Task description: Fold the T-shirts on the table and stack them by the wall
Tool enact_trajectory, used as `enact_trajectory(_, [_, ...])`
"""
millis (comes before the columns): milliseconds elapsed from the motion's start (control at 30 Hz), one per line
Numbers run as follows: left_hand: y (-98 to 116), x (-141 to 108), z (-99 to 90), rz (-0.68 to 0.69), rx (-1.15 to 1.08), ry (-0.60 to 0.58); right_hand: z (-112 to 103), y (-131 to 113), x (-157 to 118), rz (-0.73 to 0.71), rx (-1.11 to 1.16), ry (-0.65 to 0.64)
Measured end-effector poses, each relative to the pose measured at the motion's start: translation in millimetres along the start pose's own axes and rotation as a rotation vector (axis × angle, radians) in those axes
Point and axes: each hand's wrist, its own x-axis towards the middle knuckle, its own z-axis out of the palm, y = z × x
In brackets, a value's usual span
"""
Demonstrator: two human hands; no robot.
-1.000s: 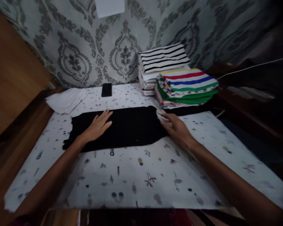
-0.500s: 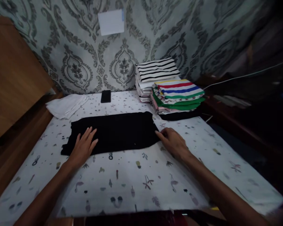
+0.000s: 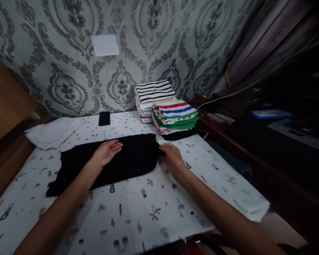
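A folded black cloth [image 3: 133, 157] lies lengthwise across the patterned white table cover [image 3: 127, 226]. Over its middle-left part is my left hand [image 3: 108, 152], turned palm partly up, fingers stretched out and holding nothing. At the cloth's right end, my right hand [image 3: 171, 156] pinches the black edge between thumb and fingers.
Behind the cloth stand folded stacks, one topped with black-and-white stripes [image 3: 155, 91], the other with coloured stripes [image 3: 177, 109]. A black phone-like object [image 3: 104, 118] and a crumpled white cloth [image 3: 53, 132] lie toward the back left. Dark furniture [image 3: 255, 159] borders the right side.
My left hand has lifted off the cloth's left part, shifted toward its middle and turned over. My right hand still grips the right end. The whole view has swung to the right.
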Motion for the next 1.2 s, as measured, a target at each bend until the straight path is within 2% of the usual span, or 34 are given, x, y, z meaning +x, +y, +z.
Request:
enact_trajectory(100, [0,2,-8.9,-0.042,-0.086,-0.031,35,-6,-5,-0.204,-0.096,-0.109])
enact_trajectory(200, [5,0,-20.3,-0.050,-0.113,-0.064,82,-7,-23,-0.415,-0.282,-0.356])
enact_trajectory(300, [11,-3,-31.7,-0.068,-0.107,-0.035,120,4,-55,-0.565,-0.645,-0.639])
enact_trajectory(400, [16,-6,-42.2,-0.056,-0.064,0.001,136,18,-82,-0.664,-1.016,-0.797])
enact_trajectory(467, [15,-7,-47.2,-0.017,0.004,0.001,138,25,-90,-0.715,-1.121,-0.818])
enact_trajectory(567, [10,-5,-48.2,0.112,0.245,0.003,135,30,-91,-0.751,-1.118,-0.811])
enact_trajectory(733, [3,-7,-29.2,0.443,1.019,0.046,126,36,-90,-0.799,-1.006,-0.798])
enact_trajectory(800, [3,-10,-20.2,0.521,1.294,0.055,121,39,-91,-0.817,-0.955,-0.761])
enact_trajectory(867, [6,-11,-15.9,0.548,1.447,0.087,116,42,-93,-0.826,-0.937,-0.696])
enact_trajectory(933, [10,-9,-18.7,0.559,1.432,0.124,112,42,-95,-0.820,-1.000,-0.628])
enact_trajectory(1100, [23,11,-44.3,0.374,0.895,0.171,116,32,-98,-0.794,-1.222,-0.605])
enact_trajectory(1200, [26,17,-56.0,0.319,0.878,0.165,125,27,-101,-0.821,-1.242,-0.618])
